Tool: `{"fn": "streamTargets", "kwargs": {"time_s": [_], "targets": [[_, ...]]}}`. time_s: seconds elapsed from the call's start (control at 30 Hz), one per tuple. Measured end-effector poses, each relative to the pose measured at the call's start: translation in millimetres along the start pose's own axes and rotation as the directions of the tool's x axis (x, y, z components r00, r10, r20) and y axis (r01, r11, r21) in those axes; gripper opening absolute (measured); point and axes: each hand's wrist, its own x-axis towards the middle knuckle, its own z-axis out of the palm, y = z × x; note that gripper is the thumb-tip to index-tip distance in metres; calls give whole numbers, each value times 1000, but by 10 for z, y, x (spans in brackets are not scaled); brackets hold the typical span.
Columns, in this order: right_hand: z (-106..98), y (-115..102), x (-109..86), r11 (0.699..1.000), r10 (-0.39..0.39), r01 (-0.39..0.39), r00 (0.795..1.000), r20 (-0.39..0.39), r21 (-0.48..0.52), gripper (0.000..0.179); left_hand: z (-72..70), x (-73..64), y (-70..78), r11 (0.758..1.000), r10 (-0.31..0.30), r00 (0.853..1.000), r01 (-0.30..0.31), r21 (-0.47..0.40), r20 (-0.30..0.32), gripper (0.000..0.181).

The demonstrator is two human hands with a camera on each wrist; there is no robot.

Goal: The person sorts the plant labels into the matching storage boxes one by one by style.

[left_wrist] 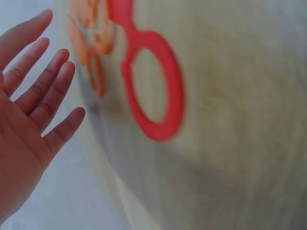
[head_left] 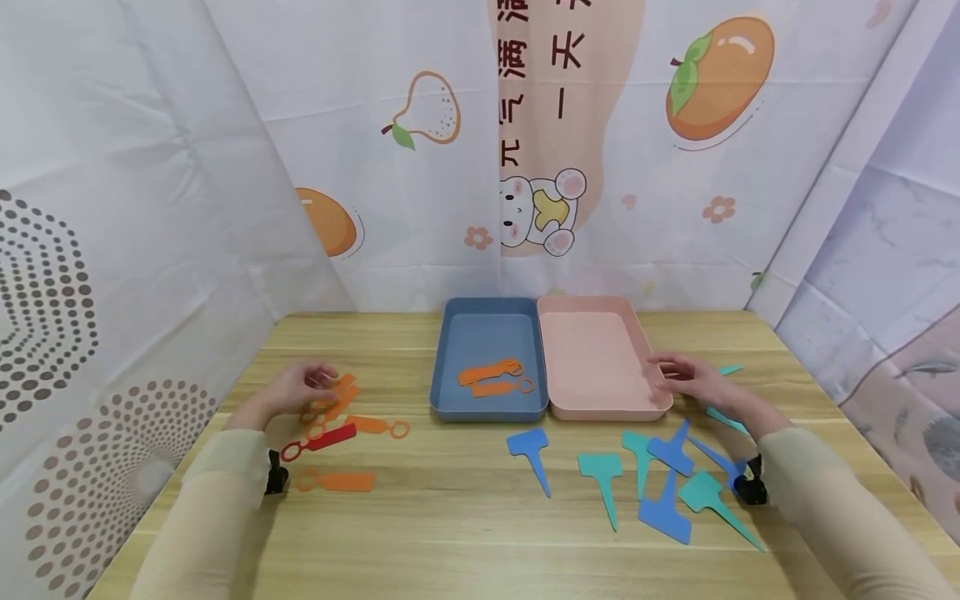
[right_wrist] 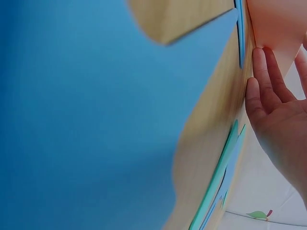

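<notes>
Tags seem grouped by shape, perhaps for easy reach: orange tags (head_left: 364, 424) and a red tag (head_left: 333, 437) centre-left on the worktop (head_left: 450, 533), T-tags (head_left: 664, 522) lower right. The left hand (head_left: 295, 387) hangs by the orange tags, fingers spread, grip wide, holding nothing. The right hand (head_left: 697, 381), grip loosely wide and bare, meets the pink tray's (head_left: 588, 358) right wall.

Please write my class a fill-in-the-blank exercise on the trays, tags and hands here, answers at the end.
The tray holding orange tags is coloured ____.
The right hand is at the edge of the other tray, coloured ____.
The only ring-ended tag that is not orange is ____.
The T-shaped labels lie farther from the left hand than from the ____ hand.

Missing words: blue; pink; red; right.
</notes>
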Motion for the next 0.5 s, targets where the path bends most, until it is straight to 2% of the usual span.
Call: {"fn": "streamTargets", "kwargs": {"time_s": [0.17,0.37,0.5], "targets": [[-8,12,10,1000,0,0,1000,-1,3,56,15,17,-139,1000,-12,1000,12,28,-13,37],[-1,25,8,1000,5,-5,1000,-4,-2,56,28,43,-122,996,-62,998,61,62,11,32],[0,29,9,1000,2,-2,1000,-6,2,56,33,57,-100,997,-63,998,62,54,17,28]]}}
